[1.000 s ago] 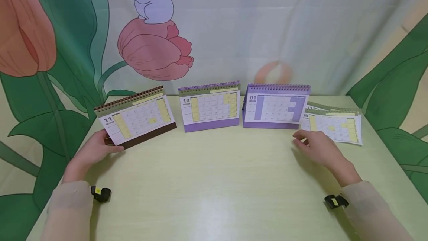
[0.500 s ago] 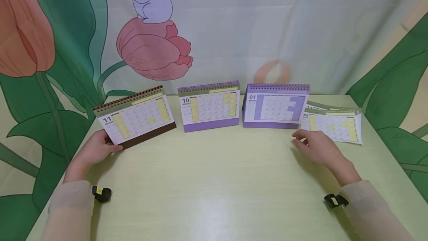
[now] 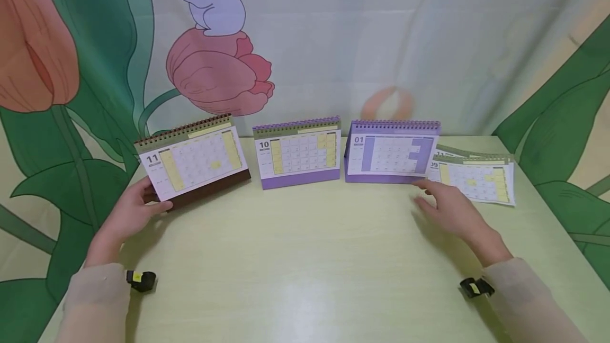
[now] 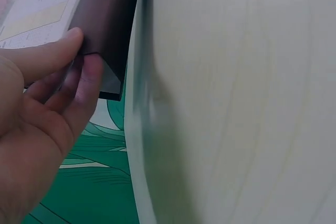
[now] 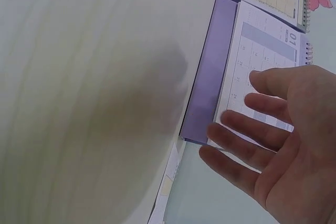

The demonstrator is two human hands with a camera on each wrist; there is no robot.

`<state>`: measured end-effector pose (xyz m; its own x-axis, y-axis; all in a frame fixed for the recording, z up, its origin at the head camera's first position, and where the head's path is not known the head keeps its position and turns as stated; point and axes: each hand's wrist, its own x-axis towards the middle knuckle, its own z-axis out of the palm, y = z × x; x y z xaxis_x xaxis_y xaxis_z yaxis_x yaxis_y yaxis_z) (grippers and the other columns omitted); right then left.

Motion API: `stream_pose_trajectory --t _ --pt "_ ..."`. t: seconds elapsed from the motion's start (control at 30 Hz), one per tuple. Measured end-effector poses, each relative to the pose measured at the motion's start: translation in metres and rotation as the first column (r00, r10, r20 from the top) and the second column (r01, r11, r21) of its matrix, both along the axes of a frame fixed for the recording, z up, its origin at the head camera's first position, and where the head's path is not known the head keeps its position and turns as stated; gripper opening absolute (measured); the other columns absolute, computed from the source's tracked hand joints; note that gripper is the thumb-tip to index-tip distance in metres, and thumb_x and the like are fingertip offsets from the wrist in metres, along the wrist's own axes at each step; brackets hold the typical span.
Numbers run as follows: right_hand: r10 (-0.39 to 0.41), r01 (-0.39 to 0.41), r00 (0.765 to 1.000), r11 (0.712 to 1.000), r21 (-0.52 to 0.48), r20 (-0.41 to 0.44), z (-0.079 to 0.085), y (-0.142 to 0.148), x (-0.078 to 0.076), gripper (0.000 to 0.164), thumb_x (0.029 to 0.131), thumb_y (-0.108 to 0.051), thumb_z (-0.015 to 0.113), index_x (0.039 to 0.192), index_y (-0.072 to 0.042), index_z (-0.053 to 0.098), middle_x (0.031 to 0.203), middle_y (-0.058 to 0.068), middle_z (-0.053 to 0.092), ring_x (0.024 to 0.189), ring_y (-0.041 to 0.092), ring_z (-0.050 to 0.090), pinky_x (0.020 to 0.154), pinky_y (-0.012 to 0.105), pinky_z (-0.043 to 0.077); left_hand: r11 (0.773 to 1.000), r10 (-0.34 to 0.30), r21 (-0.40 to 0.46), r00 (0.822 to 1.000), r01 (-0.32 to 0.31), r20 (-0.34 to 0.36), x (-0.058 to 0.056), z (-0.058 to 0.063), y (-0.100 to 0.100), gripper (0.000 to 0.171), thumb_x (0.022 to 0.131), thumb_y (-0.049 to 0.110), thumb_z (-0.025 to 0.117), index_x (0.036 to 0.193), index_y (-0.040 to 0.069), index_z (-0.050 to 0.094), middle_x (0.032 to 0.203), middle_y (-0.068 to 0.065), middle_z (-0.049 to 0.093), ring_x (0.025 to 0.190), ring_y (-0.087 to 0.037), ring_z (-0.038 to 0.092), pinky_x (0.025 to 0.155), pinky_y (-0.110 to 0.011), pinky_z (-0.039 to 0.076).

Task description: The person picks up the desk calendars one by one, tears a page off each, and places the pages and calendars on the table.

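Pale, glossy desk (image 3: 295, 247): at its left end, the left hand (image 3: 127, 209) pinches a brown-based, spiral-bound paper calendar (image 3: 195, 162), apparently adjusting it; placement would call for steadiness. The right hand (image 3: 452, 208) spreads beside a purple, spiral-bound calendar (image 3: 393, 156).

Head camera: set above the near side of the table (image 3: 295, 258), facing forward and down, far enough back to cover both forearms and the printed backdrop (image 3: 324, 62). Left wrist camera (image 3: 141, 281): close range, aimed along the left hand (image 3: 128, 210) to its fingertips, picture turned sideways; shares that hand and the brown-based calendar (image 3: 193, 165) with the head view. Right wrist camera (image 3: 476, 287): likewise close and turned, palm side of the right hand (image 3: 452, 209); shares the 01 calendar (image 3: 393, 155) with the head view.
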<state>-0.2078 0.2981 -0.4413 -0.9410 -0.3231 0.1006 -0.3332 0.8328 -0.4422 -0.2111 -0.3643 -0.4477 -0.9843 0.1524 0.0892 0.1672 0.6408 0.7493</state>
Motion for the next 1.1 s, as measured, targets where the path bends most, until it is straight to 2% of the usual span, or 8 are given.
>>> stream_pose_trajectory --t 0.13,0.3,0.43,0.67,0.77,0.97,1.03,1.1 --pt "0.025 -0.026 0.999 0.999 -0.024 -0.026 -0.001 -0.004 0.0 0.045 0.104 -0.015 0.062 0.145 0.001 0.052 0.145 0.022 0.055 0.136 0.043 0.048 0.111 0.059 0.037 0.999 0.018 0.041 0.999 -0.016 -0.033 0.003 0.001 0.001 0.069 0.094 -0.003 0.072 0.154 0.001 0.038 0.129 -0.023 0.058 0.098 -0.019 0.061 0.073 -0.018 0.052" --pt "0.073 -0.074 0.996 0.997 -0.032 -0.042 0.001 -0.011 0.001 0.048 0.102 -0.013 0.063 0.147 -0.001 0.049 0.148 0.022 0.052 0.138 0.042 0.044 0.113 0.058 0.035 0.992 0.053 0.115 0.998 -0.047 -0.044 0.007 0.004 0.004 0.062 0.095 -0.005 0.07 0.149 0.001 0.04 0.127 -0.02 0.058 0.097 -0.007 0.061 0.075 -0.017 0.054" --pt "0.102 -0.104 0.994 0.994 -0.032 -0.048 0.0 -0.014 0.001 0.049 0.101 -0.01 0.064 0.147 -0.002 0.049 0.148 0.021 0.052 0.137 0.041 0.046 0.112 0.058 0.036 0.982 0.084 0.175 0.993 -0.069 -0.08 0.008 0.002 0.007 0.055 0.094 -0.009 0.068 0.142 -0.003 0.042 0.124 -0.014 0.06 0.1 -0.003 0.061 0.079 -0.016 0.054" --pt "0.107 -0.108 0.993 0.994 -0.021 -0.04 -0.002 -0.015 0.001 0.05 0.101 -0.01 0.065 0.147 -0.002 0.049 0.148 0.021 0.052 0.137 0.041 0.047 0.111 0.058 0.038 0.969 0.105 0.235 0.989 -0.079 -0.101 0.009 0.002 0.008 0.055 0.092 -0.011 0.069 0.14 0.0 0.045 0.123 -0.001 0.06 0.102 -0.005 0.061 0.081 -0.015 0.054" --pt "0.112 -0.112 0.993 0.993 -0.019 -0.035 -0.001 -0.016 0.001 0.05 0.101 -0.01 0.065 0.147 -0.002 0.049 0.148 0.021 0.052 0.136 0.041 0.048 0.11 0.058 0.038 0.948 0.105 0.31 0.989 -0.068 -0.104 0.01 0.001 0.007 0.054 0.09 -0.015 0.068 0.137 0.004 0.049 0.119 0.005 0.062 0.099 -0.006 0.062 0.08 -0.015 0.054" --pt "0.123 -0.124 0.992 0.992 -0.019 -0.04 -0.001 -0.018 0.0 0.051 0.101 -0.01 0.065 0.148 -0.001 0.048 0.148 0.022 0.052 0.136 0.041 0.048 0.11 0.058 0.039 0.867 0.081 0.498 0.993 -0.028 -0.085 0.017 0.001 0.004 0.056 0.088 -0.023 0.064 0.134 0.008 0.053 0.116 0.005 0.065 0.097 -0.009 0.063 0.078 -0.015 0.054" --pt "0.127 -0.128 0.991 0.992 -0.02 -0.041 -0.001 -0.019 0.001 0.052 0.101 -0.01 0.065 0.149 -0.002 0.047 0.149 0.022 0.051 0.137 0.041 0.047 0.111 0.057 0.038 0.87 0.082 0.492 0.994 -0.035 -0.075 0.02 0.002 0.004 0.057 0.088 -0.022 0.065 0.135 0.008 0.053 0.117 0.004 0.065 0.098 -0.009 0.063 0.078 -0.015 0.054" --pt "0.129 -0.13 0.991 0.991 -0.02 -0.042 -0.001 -0.02 0.001 0.052 0.101 -0.01 0.065 0.149 -0.003 0.047 0.15 0.022 0.051 0.137 0.041 0.047 0.111 0.057 0.038 0.895 0.09 0.444 0.994 -0.054 -0.06 0.024 0.004 0.003 0.057 0.09 -0.019 0.066 0.137 0.01 0.052 0.119 0.005 0.064 0.1 -0.008 0.062 0.079 -0.015 0.054"
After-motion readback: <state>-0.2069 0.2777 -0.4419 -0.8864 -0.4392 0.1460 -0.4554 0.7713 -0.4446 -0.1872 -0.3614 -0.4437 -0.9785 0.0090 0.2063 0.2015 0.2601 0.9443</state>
